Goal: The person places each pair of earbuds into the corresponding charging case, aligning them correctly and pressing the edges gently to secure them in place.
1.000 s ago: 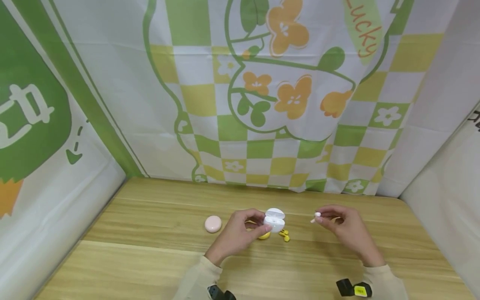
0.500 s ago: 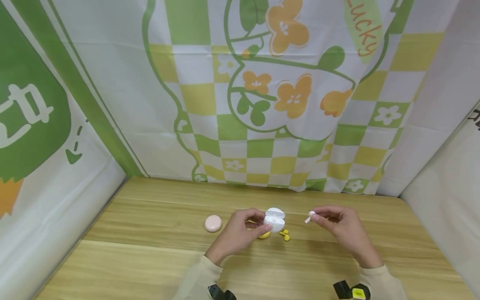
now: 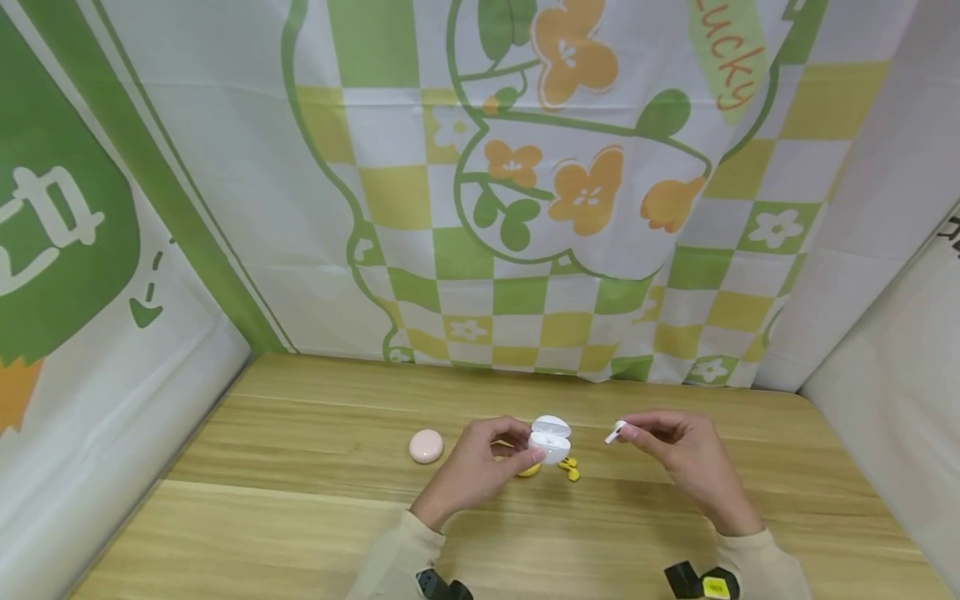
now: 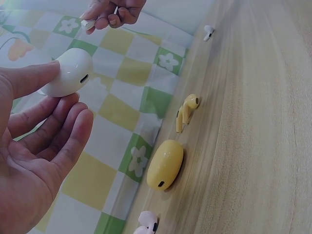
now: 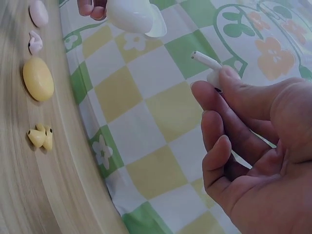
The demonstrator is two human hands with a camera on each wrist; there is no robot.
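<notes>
My left hand point(image 3: 476, 471) holds a white earbud case point(image 3: 551, 451) by its side, thumb in front, with the lid raised. In the left wrist view the case's rounded bottom point(image 4: 75, 73) and a small dark port show. Off to its right, my right hand point(image 3: 690, 458) pinches a white earbud point(image 3: 614, 432) between thumb and forefinger. The earbud's stem point(image 5: 206, 59) points away from the fingertips, toward the case, in the right wrist view. A gap separates the earbud from the case. The case's inside is too small to make out.
On the wooden table point(image 3: 300, 533) a yellow case point(image 4: 165, 165) and yellow earbuds point(image 4: 187, 112) lie below the white case. A pink case point(image 3: 426, 447) and pink earbuds point(image 5: 34, 43) are further left. Another white earbud point(image 4: 208, 32) lies on the table. A patterned cloth point(image 3: 525, 317) hangs behind.
My right hand has moved slightly left, toward the case, and the earbud has turned so its stem shows, pointing down and left. The left hand and the case have stayed nearly still.
</notes>
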